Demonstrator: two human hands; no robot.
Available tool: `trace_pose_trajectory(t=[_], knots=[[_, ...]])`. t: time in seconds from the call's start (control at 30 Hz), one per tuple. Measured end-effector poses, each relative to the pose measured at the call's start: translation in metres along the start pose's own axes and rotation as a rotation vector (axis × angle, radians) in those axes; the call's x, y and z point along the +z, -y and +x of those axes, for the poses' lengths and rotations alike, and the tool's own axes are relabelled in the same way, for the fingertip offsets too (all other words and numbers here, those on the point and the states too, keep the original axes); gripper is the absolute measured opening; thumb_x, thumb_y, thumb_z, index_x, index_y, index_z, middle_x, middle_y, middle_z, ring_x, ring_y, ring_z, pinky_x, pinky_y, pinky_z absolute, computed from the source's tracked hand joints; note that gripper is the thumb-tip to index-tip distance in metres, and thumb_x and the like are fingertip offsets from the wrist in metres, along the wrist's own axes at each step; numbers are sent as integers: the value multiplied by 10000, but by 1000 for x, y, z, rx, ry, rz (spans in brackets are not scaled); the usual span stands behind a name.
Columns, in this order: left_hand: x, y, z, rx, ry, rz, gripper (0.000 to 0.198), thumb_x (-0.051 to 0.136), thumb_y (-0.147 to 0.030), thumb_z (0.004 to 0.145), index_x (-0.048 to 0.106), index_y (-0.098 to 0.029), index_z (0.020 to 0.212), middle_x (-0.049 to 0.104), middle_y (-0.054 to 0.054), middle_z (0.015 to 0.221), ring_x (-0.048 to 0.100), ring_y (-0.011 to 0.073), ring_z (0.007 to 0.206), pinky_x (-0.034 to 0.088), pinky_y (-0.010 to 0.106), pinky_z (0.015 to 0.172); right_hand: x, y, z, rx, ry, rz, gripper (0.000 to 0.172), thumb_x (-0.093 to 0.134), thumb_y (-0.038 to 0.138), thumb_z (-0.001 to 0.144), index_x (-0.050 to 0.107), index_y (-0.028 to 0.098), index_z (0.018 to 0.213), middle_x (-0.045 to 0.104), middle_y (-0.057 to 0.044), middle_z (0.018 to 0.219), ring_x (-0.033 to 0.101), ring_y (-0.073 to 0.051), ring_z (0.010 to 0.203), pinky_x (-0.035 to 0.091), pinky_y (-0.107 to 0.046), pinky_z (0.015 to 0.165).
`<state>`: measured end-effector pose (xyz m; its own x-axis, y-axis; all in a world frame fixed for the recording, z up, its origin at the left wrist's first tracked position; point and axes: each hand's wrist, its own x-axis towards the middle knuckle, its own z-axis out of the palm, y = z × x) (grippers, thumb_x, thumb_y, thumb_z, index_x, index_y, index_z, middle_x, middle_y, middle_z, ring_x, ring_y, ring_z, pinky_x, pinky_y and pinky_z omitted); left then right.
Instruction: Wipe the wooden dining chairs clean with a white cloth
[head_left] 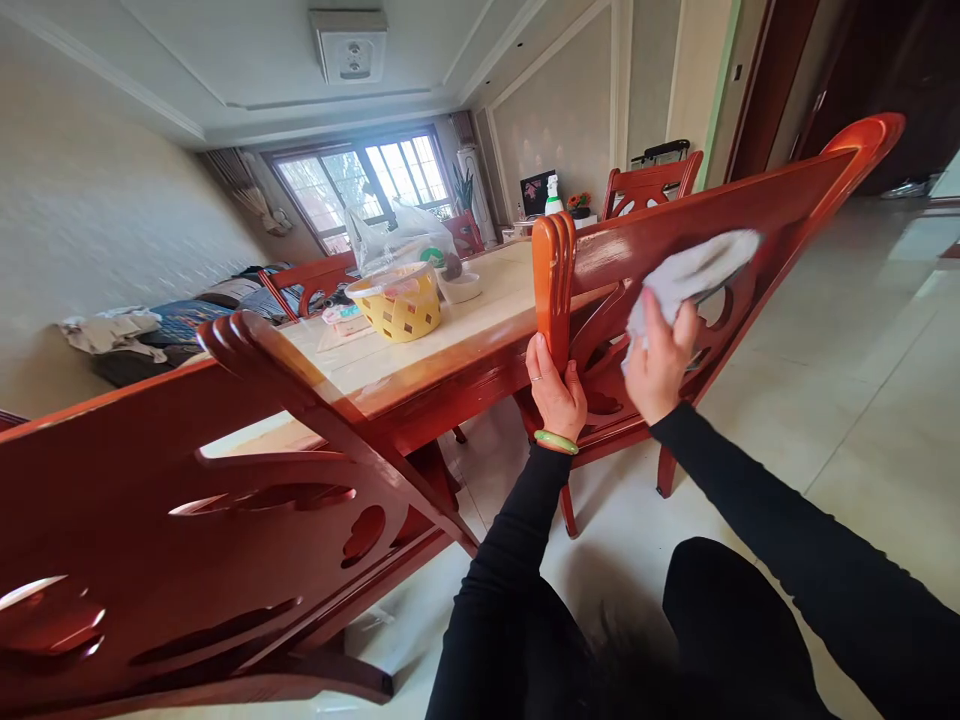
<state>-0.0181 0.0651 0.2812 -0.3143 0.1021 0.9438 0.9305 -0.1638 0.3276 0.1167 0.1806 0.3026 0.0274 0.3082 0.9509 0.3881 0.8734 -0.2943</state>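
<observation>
Left hand [556, 392] grips chair back [750, 215] post — right hand [661, 355] presses cloth [694, 270] on it.

Cloth on a red chair back
Left hand [556, 392] grips the chair [780, 215] post; right hand [660, 360], at three o'clock, presses a grey cloth [694, 270].

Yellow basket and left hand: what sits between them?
In the head view, only bare table top and the chair post that the left hand grips lie between it and the yellow basket.
</observation>
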Motion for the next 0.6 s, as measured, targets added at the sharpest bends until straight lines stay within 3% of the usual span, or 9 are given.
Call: trace_pose_trajectory(t=[0.13, 0.27, 0.43, 0.5, 0.6], knots=[[-2, -2, 0, -26, 56, 9, 693, 414, -435, 1188, 278, -147, 1803, 480, 285, 1772, 457, 327, 1711, 409, 530, 1406, -3, 1, -4, -119, 181, 58, 581, 470, 220, 1006, 761, 180, 1507, 667, -193, 1370, 635, -329, 1303, 540, -509, 1197], [-3, -4, 2, -27, 51, 53, 695, 411, -400, 1189, 249, -153, 1818, 484, 276, 1780, 451, 309, 1717, 397, 528, 1414, -9, 1, 1, 50, 54, -9, 636, 480, 260, 1033, 659, 149, 1633, 541, -243, 1576, 569, -376, 1419, 495, -572, 1249], [-15, -24, 4, 85, -60, 176, 789, 515, -334, 1156, 172, -198, 1855, 259, 238, 1910, 252, 331, 1805, 311, 598, 1444, -25, 14, 1, -127, 290, 94, 568, 477, 229, 1057, 718, 216, 1571, 659, -186, 1389, 650, -332, 1333, 576, -497, 1175], [-20, -39, 6, 191, -57, 195, 855, 546, -305, 1133, 116, -213, 1866, 181, 200, 1938, 189, 330, 1821, 282, 604, 1456, -28, 11, 8, -124, 233, 97, 564, 489, 259, 1080, 690, 214, 1604, 645, -189, 1443, 630, -337, 1399, 553, -505, 1215], [-19, -62, 8, 302, 49, 205, 855, 551, -280, 1100, 172, -237, 1866, 217, 126, 1939, 87, 333, 1834, 190, 610, 1482, -24, 9, 14, 9, 72, 44, 593, 479, 357, 1131, 599, 202, 1690, 550, -227, 1582, 571, -350, 1448, 510, -553, 1239]])
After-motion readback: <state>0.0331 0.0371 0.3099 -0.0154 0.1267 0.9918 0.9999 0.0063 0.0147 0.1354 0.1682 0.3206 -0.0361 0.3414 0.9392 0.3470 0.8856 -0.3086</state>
